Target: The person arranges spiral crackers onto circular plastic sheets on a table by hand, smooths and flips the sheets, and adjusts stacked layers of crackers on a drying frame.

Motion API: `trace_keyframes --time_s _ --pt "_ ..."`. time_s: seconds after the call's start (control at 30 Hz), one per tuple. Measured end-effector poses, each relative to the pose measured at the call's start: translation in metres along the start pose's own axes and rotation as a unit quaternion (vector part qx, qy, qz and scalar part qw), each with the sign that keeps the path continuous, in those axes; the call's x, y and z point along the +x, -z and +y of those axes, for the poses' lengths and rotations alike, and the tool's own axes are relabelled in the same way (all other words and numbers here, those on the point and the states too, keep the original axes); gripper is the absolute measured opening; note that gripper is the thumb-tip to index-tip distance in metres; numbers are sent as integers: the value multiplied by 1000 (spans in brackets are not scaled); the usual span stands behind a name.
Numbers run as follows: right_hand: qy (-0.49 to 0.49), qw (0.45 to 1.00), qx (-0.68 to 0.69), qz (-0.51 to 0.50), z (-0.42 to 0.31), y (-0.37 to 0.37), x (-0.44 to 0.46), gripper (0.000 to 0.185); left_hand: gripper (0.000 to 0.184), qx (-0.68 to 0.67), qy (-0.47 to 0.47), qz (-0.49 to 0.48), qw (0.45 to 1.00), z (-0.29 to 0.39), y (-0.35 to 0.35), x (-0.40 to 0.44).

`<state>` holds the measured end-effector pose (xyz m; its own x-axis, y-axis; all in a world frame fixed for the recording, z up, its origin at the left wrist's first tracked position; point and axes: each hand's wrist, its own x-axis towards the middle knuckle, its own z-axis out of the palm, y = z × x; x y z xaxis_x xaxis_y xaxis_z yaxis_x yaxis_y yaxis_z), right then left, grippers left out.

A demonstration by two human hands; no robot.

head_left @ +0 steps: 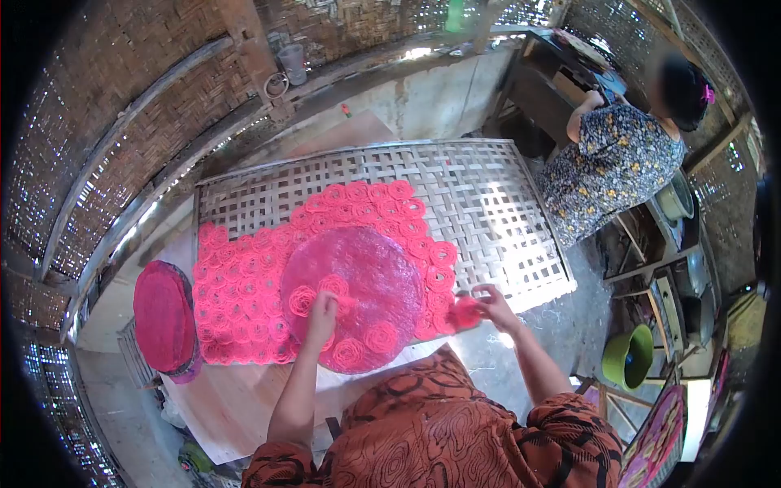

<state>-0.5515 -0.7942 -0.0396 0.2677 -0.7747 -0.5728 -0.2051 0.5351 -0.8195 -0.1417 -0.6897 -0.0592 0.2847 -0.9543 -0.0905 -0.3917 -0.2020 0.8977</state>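
A round, shiny pink-purple board (378, 272) lies on top of many pink noodle-like coils (244, 285) spread over a woven bamboo rack. Several more coils, such as one near the front edge (380, 336), sit on the board itself. My left hand (322, 315) is over the board's left part, fingers closed at a pink coil (333, 288). Beyond the board's right edge, my right hand (496, 309) grips a loose clump of pink strands (465, 313).
The bamboo rack (496, 220) extends back and right. Another stack of round pink boards (161, 313) stands at the left. A person in a flowered garment (610, 163) works at the back right. A green bucket (626, 358) is at the right.
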Motion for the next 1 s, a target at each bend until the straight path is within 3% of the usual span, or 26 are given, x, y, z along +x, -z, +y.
trace_keyframes --time_s 0.03,0.07,0.1,0.17,0.2,0.23,0.3,0.33,0.37,0.43,0.5,0.57,0.6,0.77,0.83,0.87,0.9,0.93,1.0 --pt "-1 1000 4 5 8 4 -3 46 8 -72 -3 38 997 -6 0 6" --pt "39 982 -183 31 8 7 -6 47 11 -146 72 13 987 10 4 7" --pt "75 926 -365 55 8 8 -8 49 11 -145 70 9 987 30 5 8" --pt "56 935 -348 42 8 2 -8 51 13 -224 132 -29 965 63 -5 3" --pt "162 900 -399 69 4 -7 -12 50 15 -234 67 -60 968 66 -21 4" --pt "266 851 -442 96 0 -17 -14 50 14 -248 83 -100 960 69 -39 -2" --pt "132 974 -178 -49 -41 -46 -33 52 13 -318 140 -174 921 96 -77 -9" --pt "128 984 -62 -110 -58 -60 -43 46 14 -373 183 -209 885 104 -94 -12" --pt "122 976 54 -170 -72 -66 -49 40 14 -372 181 -209 886 107 -108 -13" --pt "120 980 -1 -158 -73 -52 -33 34 17 -472 215 -216 827 109 -129 -14" --pt "113 980 -58 -151 -67 -34 -12 28 24 -490 200 -206 823 125 -126 -17" --pt "117 987 -90 -70 -57 -14 7 22 31 -368 98 -155 912 107 -121 -19" --pt "157 979 -119 -52 -53 -7 15 20 34 -308 104 -151 934 101 -110 -19" --pt "70 994 -39 -76 -18 12 47 23 29 -192 68 -50 978 45 -71 -42" --pt "159 936 -314 -32 -3 17 61 21 27 -171 73 -6 983 40 -55 -61" --pt "143 900 -411 -17 -9 13 57 22 26 -101 66 11 993 38 -46 -71" --pt "145 899 -413 -25 -4 11 61 22 25 -31 61 27 997 39 -40 -82" --pt "216 835 -505 -25 1 7 64 29 23 -11 101 53 993 41 -38 -93" --pt "270 783 -560 -18 -27 -21 42 41 22 33 87 67 993 27 -43 -112"
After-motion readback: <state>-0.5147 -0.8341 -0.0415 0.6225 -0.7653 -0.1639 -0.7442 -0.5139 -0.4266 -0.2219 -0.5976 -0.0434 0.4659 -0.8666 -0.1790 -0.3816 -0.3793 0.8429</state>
